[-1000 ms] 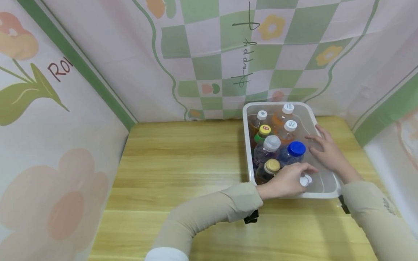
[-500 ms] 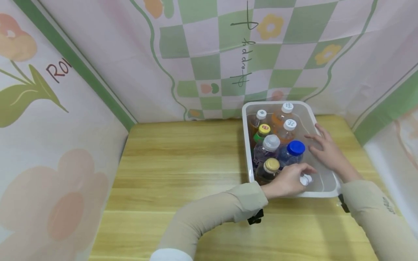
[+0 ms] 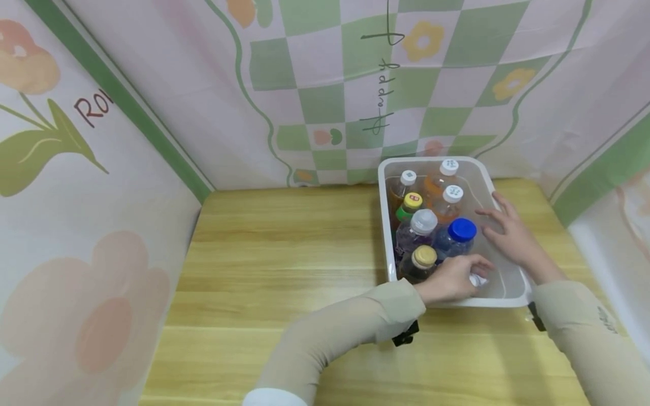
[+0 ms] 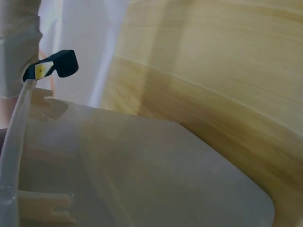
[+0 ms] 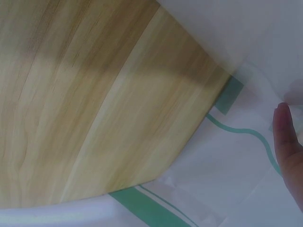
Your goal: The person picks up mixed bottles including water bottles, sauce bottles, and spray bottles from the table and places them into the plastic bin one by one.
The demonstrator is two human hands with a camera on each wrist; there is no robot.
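My left hand point(image 3: 457, 278) reaches over the front rim of a white plastic tub point(image 3: 500, 303). Its thumb and fingers curl round the white cap point(image 3: 477, 280) of a bottle in the front of the tub; the bottle's body is hidden. At the tub's right side, my right hand point(image 3: 512, 235) rests over the rim with spread fingers. Close by the left hand stand a blue-capped bottle point(image 3: 459, 234), a dark bottle with a tan cap point(image 3: 423, 262) and a purple bottle with a clear cap point(image 3: 418, 228). The left wrist view shows the tub's outer wall point(image 4: 156, 165).
Farther back in the tub are a yellow-capped bottle point(image 3: 410, 206), a slim white-capped bottle point(image 3: 406, 183) and two orange drink bottles with white caps, one point(image 3: 449, 203) before the other. The tub stands on a wooden table point(image 3: 284, 254), against a patterned curtain point(image 3: 325, 101).
The left forearm has shifted a little to the right, and the fingers now cover more of the white cap. The right hand and the bottles have stayed in place.
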